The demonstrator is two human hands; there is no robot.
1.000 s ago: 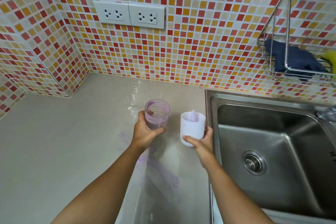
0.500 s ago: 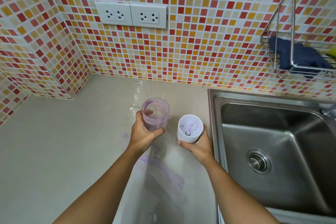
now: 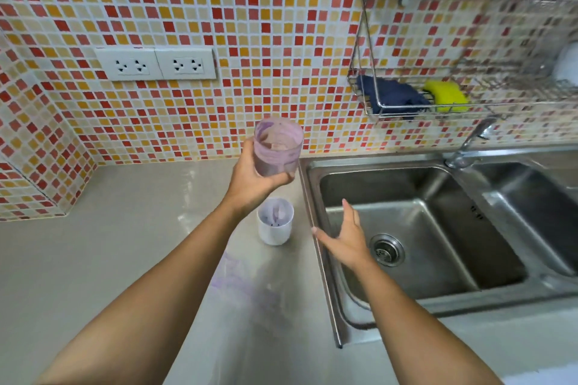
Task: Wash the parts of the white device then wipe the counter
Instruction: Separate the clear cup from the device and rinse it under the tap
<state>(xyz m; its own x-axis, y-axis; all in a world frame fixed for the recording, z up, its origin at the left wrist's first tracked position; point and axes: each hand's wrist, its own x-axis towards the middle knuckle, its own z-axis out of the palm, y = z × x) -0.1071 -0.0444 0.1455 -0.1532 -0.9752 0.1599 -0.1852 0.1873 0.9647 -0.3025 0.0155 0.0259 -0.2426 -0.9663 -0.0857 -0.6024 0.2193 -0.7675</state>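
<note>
Residue, purple and streaky, coats the inside of the clear cup (image 3: 276, 150), which is up off the counter (image 3: 93, 259) around the middle of the frame. The left hand (image 3: 250, 178) has its fingers and thumb curled round the cup's lower half, so that's a proper grip. Just below it in the frame, the white part (image 3: 275, 228) of the device stands upright on the counter, right beside the sink's left rim, with purple streaks inside too, and neither hand is holding it. The right hand (image 3: 347, 237) is at centre right over the left edge of the steel sink (image 3: 375, 162), fingers spread and straight, nothing in it. A faint purple smear (image 3: 237, 278) sits on the counter below the white part. At upper right a wire rack (image 3: 369, 40) on the tiled wall holds a dark blue cloth (image 3: 391, 95) and a yellow sponge (image 3: 447, 97), with the faucet (image 3: 469, 144) just under it. A pair of white outlets (image 3: 156, 64) is on the tiles at upper left.
</note>
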